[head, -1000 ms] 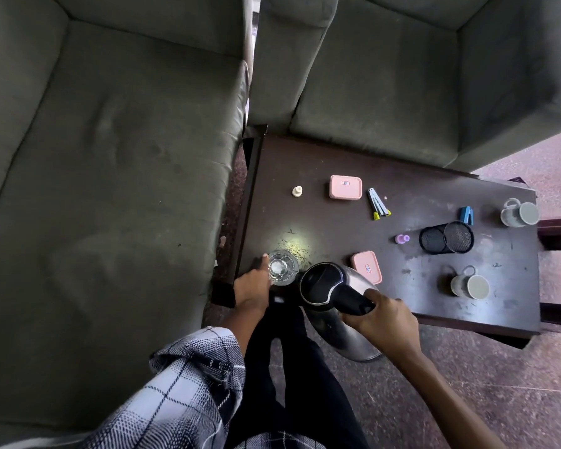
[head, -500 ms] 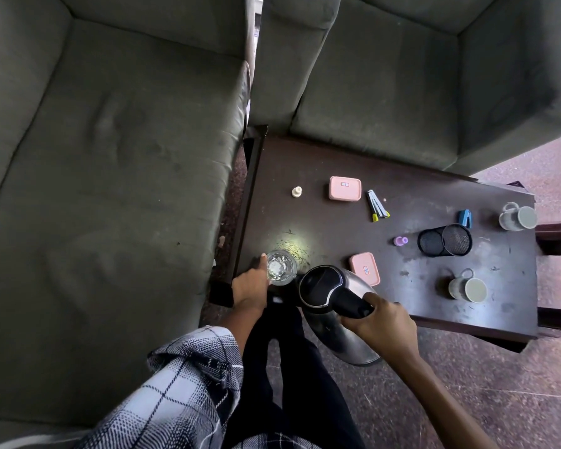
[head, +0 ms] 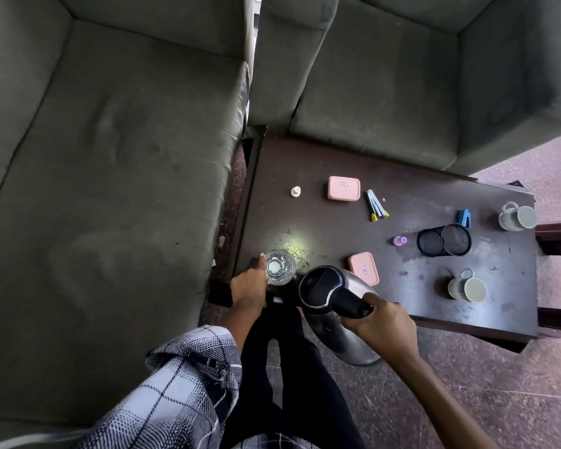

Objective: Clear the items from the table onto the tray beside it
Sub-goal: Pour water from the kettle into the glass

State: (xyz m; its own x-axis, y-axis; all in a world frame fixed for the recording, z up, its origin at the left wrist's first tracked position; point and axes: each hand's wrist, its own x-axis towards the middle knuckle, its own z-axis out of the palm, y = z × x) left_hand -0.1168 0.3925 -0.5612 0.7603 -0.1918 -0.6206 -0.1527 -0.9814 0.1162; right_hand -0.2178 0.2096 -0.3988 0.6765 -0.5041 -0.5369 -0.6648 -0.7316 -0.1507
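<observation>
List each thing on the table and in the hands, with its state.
Glass: upright, left hand around it.
Kettle: tilted toward glass, lid shut, held by right hand.
Mesh cup: on its side.
Two mugs: on their sides.
Two pink boxes: lids on.

On the dark table (head: 321,163) there are two pink lidded boxes, one farther back (head: 344,188) and one nearer the front edge (head: 363,268). Two mugs lie on their sides, one at the far right (head: 517,217) and one nearer (head: 467,288). There is one drinking glass (head: 280,266), one steel kettle (head: 336,311), one black mesh pen cup (head: 443,240), one blue stapler (head: 464,218), one small bundle of pens (head: 376,205), one cream-coloured cap (head: 295,191) and one purple cap (head: 399,241). Two hands are in view, left (head: 248,283) and right (head: 384,325).
</observation>
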